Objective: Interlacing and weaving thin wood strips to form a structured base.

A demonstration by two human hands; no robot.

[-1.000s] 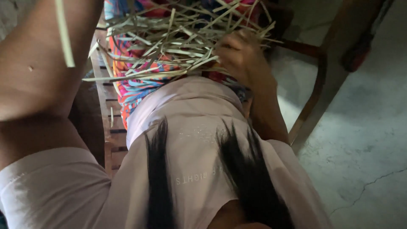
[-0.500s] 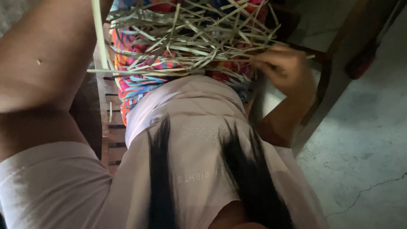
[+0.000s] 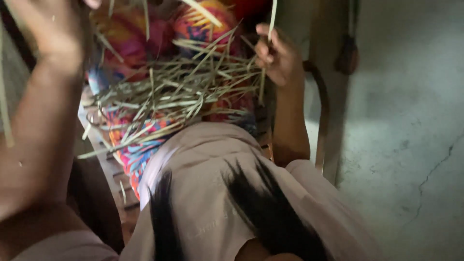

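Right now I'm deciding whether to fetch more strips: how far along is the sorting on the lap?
Nothing looks finished: no bundle or woven piece shows. In hand: the right hand pinches one pale strip upright, and the left hand is raised at the frame's edge. Left: a loose tangled pile of strips lying across the colourful cloth.

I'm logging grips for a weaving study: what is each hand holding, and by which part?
The right hand pinches one thin pale strip partway along it. The left hand is raised; any hold cannot be told.
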